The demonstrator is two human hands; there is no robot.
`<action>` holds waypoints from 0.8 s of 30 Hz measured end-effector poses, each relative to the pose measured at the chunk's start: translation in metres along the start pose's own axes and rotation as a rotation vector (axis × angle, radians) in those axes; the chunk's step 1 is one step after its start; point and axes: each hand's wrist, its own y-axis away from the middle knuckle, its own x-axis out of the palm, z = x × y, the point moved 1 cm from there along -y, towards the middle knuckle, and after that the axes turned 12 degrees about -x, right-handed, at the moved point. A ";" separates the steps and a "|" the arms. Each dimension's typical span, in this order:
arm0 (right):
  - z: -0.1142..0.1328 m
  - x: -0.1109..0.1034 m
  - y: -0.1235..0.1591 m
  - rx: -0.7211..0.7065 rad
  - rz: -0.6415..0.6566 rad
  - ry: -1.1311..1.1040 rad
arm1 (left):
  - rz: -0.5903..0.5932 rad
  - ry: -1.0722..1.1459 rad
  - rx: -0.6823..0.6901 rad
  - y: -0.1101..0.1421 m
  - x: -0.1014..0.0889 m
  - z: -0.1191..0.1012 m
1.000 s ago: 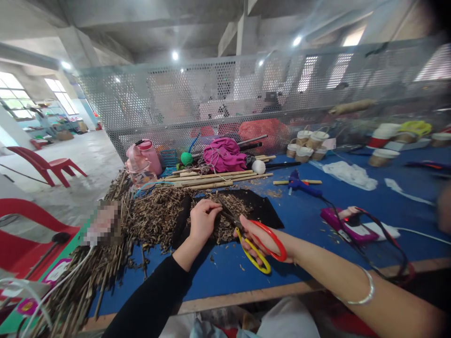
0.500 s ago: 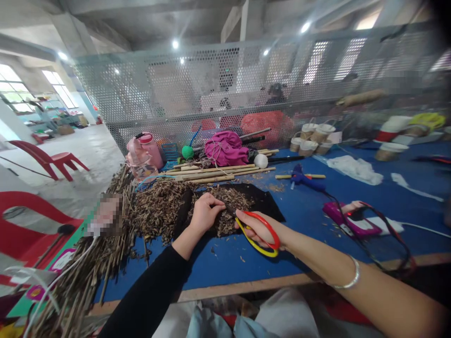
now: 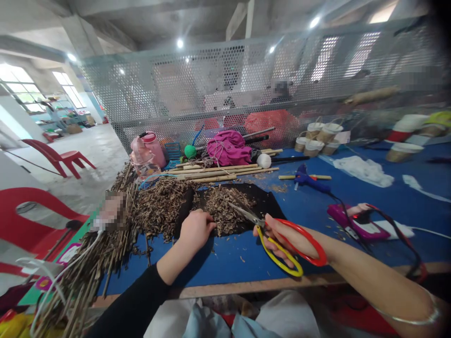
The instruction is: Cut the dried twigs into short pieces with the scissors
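Scissors (image 3: 260,222) in R hand (image 3: 294,237), fingers round the red & yellow loops, blades over dry stem bits (image 3: 223,218) on the tabletop (image 3: 232,272). Stiff, prob. light; best held by the 2 loops. Bits look v. brittle. L hand (image 3: 195,231) curled nearby; can't tell if its fingers grip anything.

No text can be read; the purple-and-white label (image 3: 69,254) at left is too blurred.

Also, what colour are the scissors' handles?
One red handle and one yellow handle, showing best in the head view.
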 end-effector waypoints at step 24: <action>0.005 -0.090 -0.027 0.060 -0.588 1.614 | 0.220 0.568 -0.087 -0.131 0.011 -0.030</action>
